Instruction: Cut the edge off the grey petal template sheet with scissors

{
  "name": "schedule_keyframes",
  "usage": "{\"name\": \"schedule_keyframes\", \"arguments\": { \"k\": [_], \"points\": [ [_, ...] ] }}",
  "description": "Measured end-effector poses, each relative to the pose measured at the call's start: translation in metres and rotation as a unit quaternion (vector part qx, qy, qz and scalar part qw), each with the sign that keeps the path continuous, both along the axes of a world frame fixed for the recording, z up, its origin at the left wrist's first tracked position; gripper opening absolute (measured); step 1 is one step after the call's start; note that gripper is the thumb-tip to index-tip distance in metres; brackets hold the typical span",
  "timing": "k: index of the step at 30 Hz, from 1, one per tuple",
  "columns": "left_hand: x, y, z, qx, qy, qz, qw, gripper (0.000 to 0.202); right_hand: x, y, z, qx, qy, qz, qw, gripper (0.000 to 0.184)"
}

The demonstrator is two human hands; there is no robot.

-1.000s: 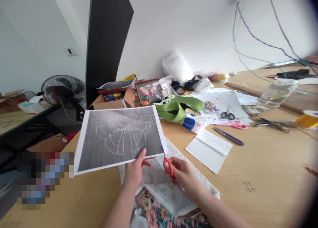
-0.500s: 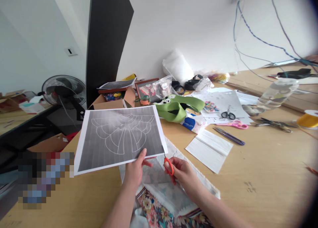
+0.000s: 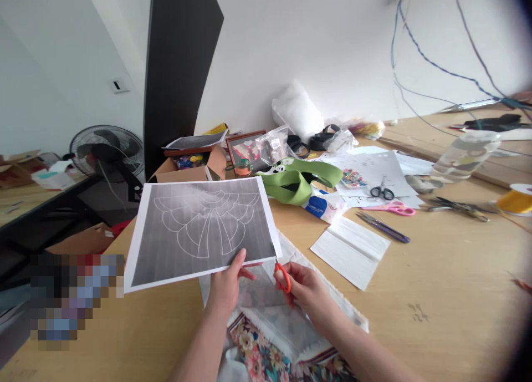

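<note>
My left hand (image 3: 228,279) grips the lower edge of a printed paper sheet (image 3: 168,249), thumb on top and fingers underneath. The print is dark grey with a white-lined, layered petal pattern and a white border. In my right hand (image 3: 301,285) is a pair of small scissors with orange handles (image 3: 283,278). Their blades meet the sheet's lower right corner and are mostly hidden by it. Below both hands lies floral fabric (image 3: 260,346) with a pale, sheer cloth (image 3: 274,310) over it.
Beyond the sheet are a green strap (image 3: 291,185), a cardboard box (image 3: 216,163) and a white folded sheet (image 3: 351,251). To the right lie thread snips (image 3: 384,227), pink scissors (image 3: 394,207), black-handled scissors (image 3: 382,192), pliers (image 3: 461,207) and a yellow ribbon spool (image 3: 515,202).
Hardly anything differs. The printed sheet has shifted very slightly to the right at its right edge, and both hands stay in nearly the same place.
</note>
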State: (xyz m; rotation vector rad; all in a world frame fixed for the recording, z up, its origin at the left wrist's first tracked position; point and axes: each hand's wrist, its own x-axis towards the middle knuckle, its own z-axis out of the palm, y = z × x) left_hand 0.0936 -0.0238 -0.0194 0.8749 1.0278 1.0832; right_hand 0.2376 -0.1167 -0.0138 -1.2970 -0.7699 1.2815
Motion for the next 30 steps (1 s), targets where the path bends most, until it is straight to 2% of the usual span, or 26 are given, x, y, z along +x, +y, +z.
{"name": "schedule_keyframes", "arguments": {
  "k": [7,20,30],
  "points": [
    [-0.0002,0.0008,-0.0034,-0.007,0.006,0.003,1.0,0.033,0.0007,0.0001,-0.0024,0.005,0.0,-0.005,1.0,0.05],
    [-0.0003,-0.0011,0.0004,-0.001,0.005,-0.009,1.0,0.034,-0.0001,-0.001,0.0038,0.003,0.008,-0.002,1.0,0.047],
    [0.0011,-0.0024,0.0038,0.003,-0.005,-0.001,1.0,0.036,-0.0005,-0.0004,0.0013,0.005,0.003,-0.008,1.0,0.05]
  ]
}}
